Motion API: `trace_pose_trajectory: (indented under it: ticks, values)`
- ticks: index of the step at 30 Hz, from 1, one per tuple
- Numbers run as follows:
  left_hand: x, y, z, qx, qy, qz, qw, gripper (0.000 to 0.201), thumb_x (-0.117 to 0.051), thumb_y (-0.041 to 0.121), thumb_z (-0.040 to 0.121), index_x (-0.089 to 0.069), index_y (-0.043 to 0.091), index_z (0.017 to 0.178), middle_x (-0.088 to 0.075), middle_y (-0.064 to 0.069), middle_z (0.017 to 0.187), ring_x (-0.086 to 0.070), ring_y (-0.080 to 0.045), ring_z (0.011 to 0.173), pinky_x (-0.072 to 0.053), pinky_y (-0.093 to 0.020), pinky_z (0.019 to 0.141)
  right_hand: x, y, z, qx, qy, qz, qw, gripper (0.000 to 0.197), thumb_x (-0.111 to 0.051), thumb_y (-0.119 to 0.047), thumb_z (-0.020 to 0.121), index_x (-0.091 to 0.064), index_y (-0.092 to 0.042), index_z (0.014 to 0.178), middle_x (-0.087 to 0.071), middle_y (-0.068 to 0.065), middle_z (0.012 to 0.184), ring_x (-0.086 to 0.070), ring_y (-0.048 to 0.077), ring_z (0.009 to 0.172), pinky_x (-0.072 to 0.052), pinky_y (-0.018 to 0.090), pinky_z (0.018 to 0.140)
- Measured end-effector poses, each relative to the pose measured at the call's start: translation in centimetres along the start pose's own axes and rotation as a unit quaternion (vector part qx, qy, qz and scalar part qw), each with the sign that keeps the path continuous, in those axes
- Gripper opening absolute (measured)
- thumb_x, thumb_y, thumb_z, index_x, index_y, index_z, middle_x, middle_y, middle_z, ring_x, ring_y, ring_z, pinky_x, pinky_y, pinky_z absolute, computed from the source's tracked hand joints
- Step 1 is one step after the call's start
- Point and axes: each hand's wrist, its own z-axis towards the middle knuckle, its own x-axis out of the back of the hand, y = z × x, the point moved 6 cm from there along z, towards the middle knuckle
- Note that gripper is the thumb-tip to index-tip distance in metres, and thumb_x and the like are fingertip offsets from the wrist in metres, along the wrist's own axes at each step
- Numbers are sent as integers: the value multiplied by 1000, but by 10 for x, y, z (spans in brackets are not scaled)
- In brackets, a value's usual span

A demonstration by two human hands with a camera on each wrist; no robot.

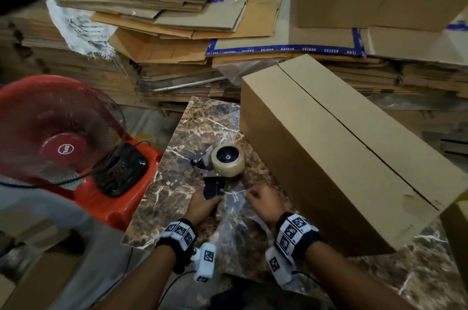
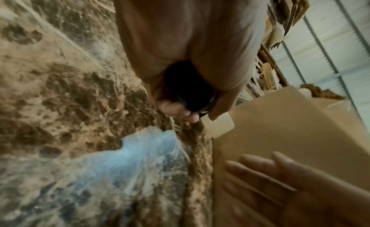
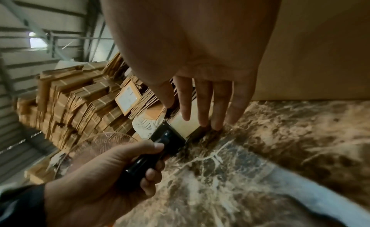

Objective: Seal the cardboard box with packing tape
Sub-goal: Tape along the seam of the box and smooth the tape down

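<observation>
On the marble-patterned bench, the cardboard box lies at the person's right with its flaps folded shut, and no tape shows along the centre seam. The tape dispenser rests on the bench just beside the box. The left hand grips its black handle; the right hand hovers near it, fingers straight and holding nothing. By these views the sealing has not begun: lifting the dispenser, taping the seam and cutting all remain.
</observation>
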Motion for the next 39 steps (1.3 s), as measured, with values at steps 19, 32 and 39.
trace_pose_trajectory:
  ticks: [19, 32, 39]
  values:
    - [31, 159, -87, -390, -70, 71, 915, 45, -45, 72, 88, -68, 34, 81, -69, 10, 75, -64, -8, 67, -50, -29, 64, 68, -113, -8, 76, 2, 456, 887, 45, -79, -23, 71, -70, 6, 104, -67, 26, 103, -62, 35, 87, -52, 43, 79]
    - [-11, 328, 92, -376, -9, 175, 910, 33, -48, 38, 100, -59, 13, 119, -55, -7, 120, -56, -22, 106, -45, -37, 89, 192, -51, -79, 28, 302, 276, 912, 21, -65, -2, 85, -53, -9, 69, -55, 3, 55, -52, 17, 46, -45, 33, 52]
    - [-56, 329, 130, -288, -104, 120, 944, 45, -59, 17, 97, -47, 5, 139, -51, -17, 141, -53, -33, 125, -45, -47, 103, 182, 11, -117, -40, 335, 310, 889, 11, -67, -2, 86, -63, -4, 76, -61, 4, 56, -59, 22, 52, -47, 33, 53]
